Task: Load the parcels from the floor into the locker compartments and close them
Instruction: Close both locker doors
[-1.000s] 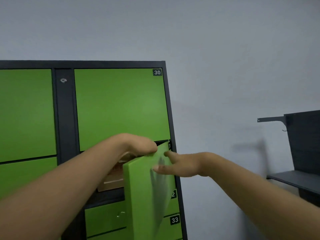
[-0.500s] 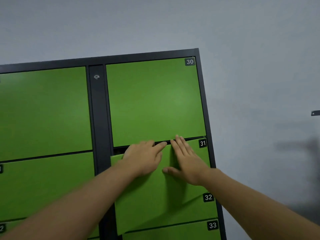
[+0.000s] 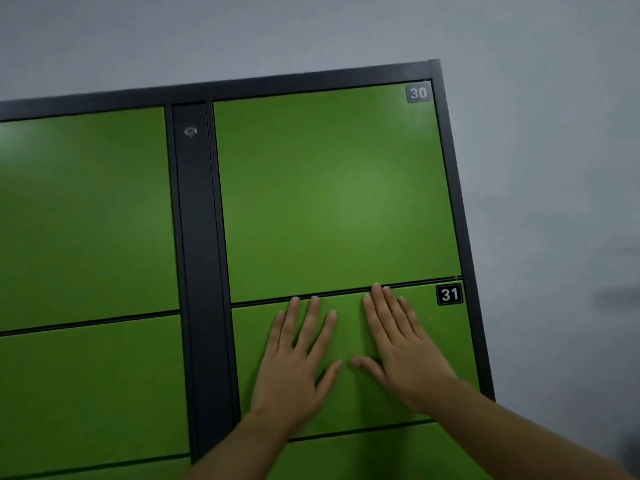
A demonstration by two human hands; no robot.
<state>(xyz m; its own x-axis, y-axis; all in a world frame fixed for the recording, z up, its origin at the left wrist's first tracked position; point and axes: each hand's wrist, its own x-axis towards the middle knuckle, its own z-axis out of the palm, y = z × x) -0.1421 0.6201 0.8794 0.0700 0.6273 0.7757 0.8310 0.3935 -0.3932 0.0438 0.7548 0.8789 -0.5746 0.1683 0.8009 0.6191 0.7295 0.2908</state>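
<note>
I see door 31 (image 3: 426,341) flush at 5 o'clock, left hand (image 3: 294,372) and right hand (image 3: 405,358) flat, fingers spread, pressing it; I judge compartment closed, parcels left unseen

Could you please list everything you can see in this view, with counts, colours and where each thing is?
Locker cabinet frame: one, dark grey, fills most of the view, its top rail tilted.
Door 30: one, green, upper right column, shut.
Door 31: one, green, directly below door 30, flush with the frame.
Other doors: four partly seen, green, two in the left column, parts below them and below door 31.
Number plates: two, dark with white digits, at the top right corners of doors 30 and 31.
Wall: pale grey, behind and right of the cabinet.
Left hand: flat on door 31.
Right hand: flat on door 31, beside the left.
</note>
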